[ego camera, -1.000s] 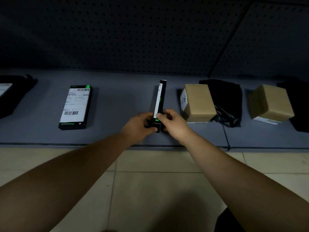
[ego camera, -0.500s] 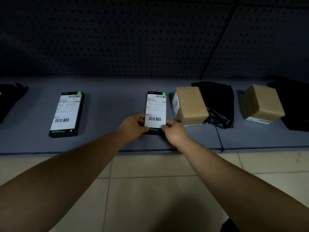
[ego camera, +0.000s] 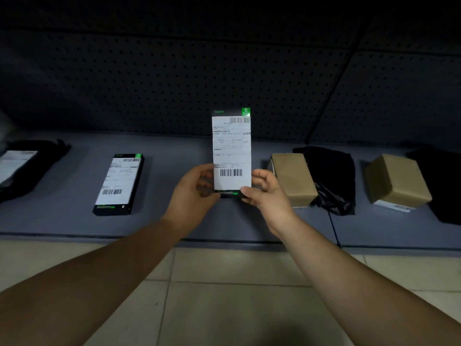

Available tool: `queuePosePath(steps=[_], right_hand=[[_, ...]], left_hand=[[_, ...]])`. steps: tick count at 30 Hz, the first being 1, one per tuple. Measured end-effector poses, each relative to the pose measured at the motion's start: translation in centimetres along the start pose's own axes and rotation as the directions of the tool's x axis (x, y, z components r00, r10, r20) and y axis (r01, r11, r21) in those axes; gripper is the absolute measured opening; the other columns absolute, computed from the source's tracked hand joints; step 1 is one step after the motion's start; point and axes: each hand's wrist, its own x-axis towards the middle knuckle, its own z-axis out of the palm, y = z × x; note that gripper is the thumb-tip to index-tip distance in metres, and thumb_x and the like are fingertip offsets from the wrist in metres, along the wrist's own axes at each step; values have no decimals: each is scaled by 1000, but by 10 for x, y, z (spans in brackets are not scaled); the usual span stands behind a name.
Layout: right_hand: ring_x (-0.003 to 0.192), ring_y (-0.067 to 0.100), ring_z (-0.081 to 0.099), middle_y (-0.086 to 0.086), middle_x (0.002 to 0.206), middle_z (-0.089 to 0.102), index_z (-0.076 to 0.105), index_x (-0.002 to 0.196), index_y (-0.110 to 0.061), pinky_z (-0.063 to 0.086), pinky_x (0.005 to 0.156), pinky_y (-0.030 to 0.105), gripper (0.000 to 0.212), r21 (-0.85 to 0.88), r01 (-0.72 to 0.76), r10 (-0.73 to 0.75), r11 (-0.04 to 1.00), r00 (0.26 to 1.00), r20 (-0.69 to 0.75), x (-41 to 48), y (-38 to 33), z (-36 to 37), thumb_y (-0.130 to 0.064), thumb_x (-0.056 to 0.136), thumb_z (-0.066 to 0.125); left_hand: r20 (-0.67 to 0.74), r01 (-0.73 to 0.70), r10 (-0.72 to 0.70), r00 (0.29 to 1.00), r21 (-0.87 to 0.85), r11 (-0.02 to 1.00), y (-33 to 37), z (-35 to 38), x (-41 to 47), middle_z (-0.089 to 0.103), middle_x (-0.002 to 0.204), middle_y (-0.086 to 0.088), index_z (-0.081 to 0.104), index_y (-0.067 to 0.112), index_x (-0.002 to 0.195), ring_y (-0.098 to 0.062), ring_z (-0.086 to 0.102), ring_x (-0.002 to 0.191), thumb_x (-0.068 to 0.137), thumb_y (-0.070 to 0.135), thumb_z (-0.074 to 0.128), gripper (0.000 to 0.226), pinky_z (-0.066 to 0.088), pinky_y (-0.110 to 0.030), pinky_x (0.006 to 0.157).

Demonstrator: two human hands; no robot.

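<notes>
While both hands grip its lower end, the black box [ego camera: 231,151] stands upright, label facing the camera. Left hand [ego camera: 192,196] pinches at 9 o'clock, right hand [ego camera: 267,193] at 3.

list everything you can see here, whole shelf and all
held box: 1, black with white barcode label, upright above the shelf, in both hands
flat box: 1, black with white label, lying on shelf, left of hands
near carton: 1, brown, on shelf just right of hands
far carton: 1, brown, on shelf further right
labelled bag: 1, black with white label, shelf's far left
middle bag: 1, black, between the cartons
edge bag: 1, black, right edge, cut off
shelf: 1, grey, across the view
pegboard: 1, dark, behind shelf
floor: 1, pale tiles, below shelf
left hand: 1, grips held box's lower left edge
right hand: 1, pinches its lower right corner
</notes>
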Motion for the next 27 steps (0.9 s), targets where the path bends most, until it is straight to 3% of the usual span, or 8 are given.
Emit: queuePosePath(steps=[2, 5, 8, 11, 17, 21, 27], right_hand=[[83, 10, 66, 0, 101, 67, 53, 104, -21, 54, 70, 20, 34, 5, -18, 18, 1000, 1000, 16, -2, 0, -1, 9, 89, 61], [88, 12, 66, 3, 106, 68, 54, 113, -15, 54, 72, 21, 35, 28, -47, 47, 999, 999, 2, -3, 1, -1, 8, 88, 62], [88, 12, 66, 2, 105, 68, 53, 113, -15, 54, 73, 23, 34, 63, -58, 59, 996, 998, -4, -4, 3, -1, 8, 89, 61], [87, 12, 67, 0, 102, 69, 54, 108, -18, 55, 75, 24, 33, 67, -51, 50, 996, 999, 9, -5, 3, 1, 8, 89, 61], [84, 10, 67, -1, 100, 69, 54, 107, -18, 55, 74, 24, 33, 60, -36, 36, 998, 999, 6, -6, 7, 8, 8, 89, 61], [79, 6, 66, -1, 99, 69, 54, 105, -19, 54, 72, 23, 33, 43, -36, 36, 998, 999, 2, -4, 12, 16, 9, 89, 61], [84, 12, 64, 3, 98, 66, 58, 110, -11, 55, 65, 19, 26, -20, -123, 122, 992, 991, -53, 5, 26, 28, 4, 90, 63]], left_hand=[[11, -13, 13, 1000, 34, 999, -3, -5, -2, 63, 105, 1, 57, 26, 121, -14, 62, 90, 77, -7, 71, 57, 51, -19, 78], [2, -26, 26, 1000, 172, 985, -7, -16, -2, 61, 108, 7, 57, 20, 123, -6, 59, 93, 80, 11, 76, 48, 49, -16, 83], [29, -151, 152, 988, 383, 911, -9, -33, -1, 57, 111, 9, 59, 15, 123, 1, 52, 98, 86, 28, 71, 42, 42, -14, 88], [57, -185, 180, 982, 480, 857, -11, -47, -1, 56, 112, 7, 60, 11, 122, -4, 52, 103, 85, 38, 61, 46, 40, -19, 91], [55, -161, 155, 986, 505, 848, -22, -60, -4, 55, 117, 7, 59, 13, 125, -10, 54, 108, 89, 34, 65, 42, 39, -19, 91], [83, -163, 140, 987, 498, 852, -27, -60, -9, 55, 113, 7, 61, 11, 122, -3, 51, 103, 83, 51, 52, 57, 37, -14, 92], [115, -121, 73, 991, 497, 859, -35, -64, -10, 53, 113, 9, 61, 14, 125, 0, 49, 103, 83, 48, 55, 54, 33, -5, 90]])
